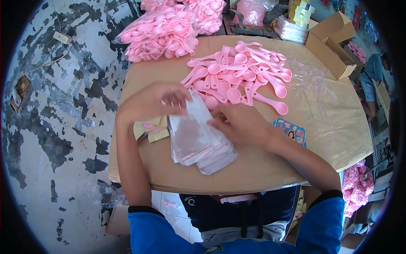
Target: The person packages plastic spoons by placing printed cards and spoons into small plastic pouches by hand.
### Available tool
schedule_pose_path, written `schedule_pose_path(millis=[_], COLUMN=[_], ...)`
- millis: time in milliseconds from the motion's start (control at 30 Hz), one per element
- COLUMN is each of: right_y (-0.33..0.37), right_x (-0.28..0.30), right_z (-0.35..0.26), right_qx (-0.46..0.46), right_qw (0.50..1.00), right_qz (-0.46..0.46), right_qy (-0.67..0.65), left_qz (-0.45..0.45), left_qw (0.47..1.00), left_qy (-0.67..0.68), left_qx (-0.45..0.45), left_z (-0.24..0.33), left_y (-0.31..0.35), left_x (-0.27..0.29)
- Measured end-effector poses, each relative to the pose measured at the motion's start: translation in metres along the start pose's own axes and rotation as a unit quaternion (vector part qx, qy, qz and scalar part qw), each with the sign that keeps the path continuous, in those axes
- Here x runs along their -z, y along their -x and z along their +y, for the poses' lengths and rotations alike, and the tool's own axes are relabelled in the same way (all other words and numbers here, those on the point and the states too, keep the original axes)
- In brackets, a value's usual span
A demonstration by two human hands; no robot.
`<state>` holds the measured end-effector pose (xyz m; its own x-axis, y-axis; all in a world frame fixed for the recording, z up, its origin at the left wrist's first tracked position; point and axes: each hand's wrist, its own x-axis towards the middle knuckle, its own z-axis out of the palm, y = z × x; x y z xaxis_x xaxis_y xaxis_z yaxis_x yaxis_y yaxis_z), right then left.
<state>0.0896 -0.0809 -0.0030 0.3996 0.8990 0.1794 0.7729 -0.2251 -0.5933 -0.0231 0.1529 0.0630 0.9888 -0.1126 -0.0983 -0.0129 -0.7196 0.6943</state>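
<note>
A stack of clear plastic bags [198,142] lies on the brown-covered table in front of me, slightly fanned. My left hand [163,99] is over the upper left edge of the stack, its fingers bent and smeared by motion. At the stack's right edge, my right hand [239,122] has thumb and fingers drawn together; what is between them is hidden. Just beyond both hands spreads a heap of loose pink measuring spoons [237,74]. Under my left wrist are small yellowish cards [158,133] with a pink piece on them.
Bagged pink spoons [163,31] are piled at the far left table edge. Blue printed cards [292,131] lie beside my right forearm. Crumpled clear film [311,80] and an open cardboard box [332,46] are at the far right. Another person's leg [372,80] shows beyond.
</note>
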Motion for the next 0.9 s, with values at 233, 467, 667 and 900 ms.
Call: schedule_pose_path(millis=[233,467,667,900], right_y=[0.001,-0.001,0.009,0.02], right_x=[-0.004,0.003,0.009,0.03], right_z=[0.004,0.011,0.02,0.011], right_qx=[0.02,0.008,0.027,-0.005], right_qw=[0.998,0.999,0.997,0.999], right_qz=[-0.049,-0.03,-0.043,0.052], right_qy=[0.033,-0.013,-0.05,0.002], left_qz=[-0.135,-0.167,-0.181,-0.187], left_qw=[0.985,0.981,0.98,0.975], left_qy=[-0.036,-0.039,-0.004,0.008], left_qx=[0.097,0.092,0.086,0.122], left_z=[0.014,0.022,0.012,0.018], left_y=[-0.005,-0.008,-0.014,-0.009], left_x=[-0.021,-0.021,-0.026,-0.027])
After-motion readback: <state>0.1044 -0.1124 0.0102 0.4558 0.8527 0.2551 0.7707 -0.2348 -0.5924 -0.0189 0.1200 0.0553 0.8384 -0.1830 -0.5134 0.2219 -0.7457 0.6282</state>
